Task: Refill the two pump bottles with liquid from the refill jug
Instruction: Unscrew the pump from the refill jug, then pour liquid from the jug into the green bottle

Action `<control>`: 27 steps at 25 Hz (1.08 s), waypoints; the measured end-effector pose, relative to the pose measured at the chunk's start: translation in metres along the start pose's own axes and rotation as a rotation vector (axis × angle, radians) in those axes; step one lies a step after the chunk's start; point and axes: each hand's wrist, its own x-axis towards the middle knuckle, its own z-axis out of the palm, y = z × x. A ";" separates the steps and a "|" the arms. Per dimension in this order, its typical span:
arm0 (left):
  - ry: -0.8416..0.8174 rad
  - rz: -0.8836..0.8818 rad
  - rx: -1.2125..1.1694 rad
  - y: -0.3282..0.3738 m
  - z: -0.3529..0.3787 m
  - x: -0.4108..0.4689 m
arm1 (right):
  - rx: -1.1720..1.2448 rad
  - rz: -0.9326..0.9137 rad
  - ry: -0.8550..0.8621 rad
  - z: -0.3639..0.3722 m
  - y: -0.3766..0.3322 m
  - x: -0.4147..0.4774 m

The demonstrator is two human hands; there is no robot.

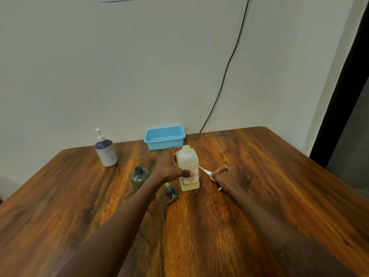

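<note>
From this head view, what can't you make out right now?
- Refill jug label: small and blurred, partly covered by the left hand.
- White pump: its head hidden inside the right hand.
- Dark open bottle: fill level unreadable through tinted plastic.
- Blue basket: contents hidden behind its wall.

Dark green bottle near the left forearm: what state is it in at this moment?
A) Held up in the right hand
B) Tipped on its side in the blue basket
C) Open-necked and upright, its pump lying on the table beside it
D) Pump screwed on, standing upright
C: the dark green bottle stands with a bare neck, and its dark pump lies flat on the table nearby.
</note>
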 end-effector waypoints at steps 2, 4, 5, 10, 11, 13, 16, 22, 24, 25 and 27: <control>0.007 0.006 0.006 0.000 -0.004 -0.001 | 0.035 -0.002 -0.032 0.000 0.001 0.000; 0.026 0.029 0.031 0.000 -0.010 -0.006 | 0.171 -0.052 -0.073 -0.004 -0.006 0.000; 0.041 0.047 0.048 -0.001 -0.014 -0.010 | 0.259 -0.092 -0.121 -0.007 -0.012 0.000; 0.121 0.104 0.135 -0.020 -0.058 -0.031 | 0.428 -0.308 -0.427 -0.012 -0.050 0.009; 0.126 0.102 0.153 -0.027 -0.068 -0.036 | 0.454 -0.312 -0.488 -0.009 -0.054 0.012; 0.131 0.077 0.147 -0.044 -0.083 -0.048 | 0.502 -0.311 -0.599 -0.003 -0.061 0.014; 0.112 0.020 0.115 -0.068 -0.092 -0.063 | 0.537 -0.327 -0.592 0.006 -0.067 0.010; 0.092 -0.125 0.108 -0.096 -0.082 -0.070 | 0.551 -0.355 -0.429 0.021 -0.072 0.002; 0.136 -0.115 0.056 -0.098 -0.078 -0.069 | 0.533 -0.370 -0.339 0.023 -0.076 -0.004; 0.168 -0.097 0.028 -0.095 -0.077 -0.069 | 0.508 -0.389 -0.282 0.022 -0.079 -0.008; 0.243 -0.048 -0.022 -0.087 -0.078 -0.068 | 0.436 -0.457 -0.179 0.021 -0.086 -0.014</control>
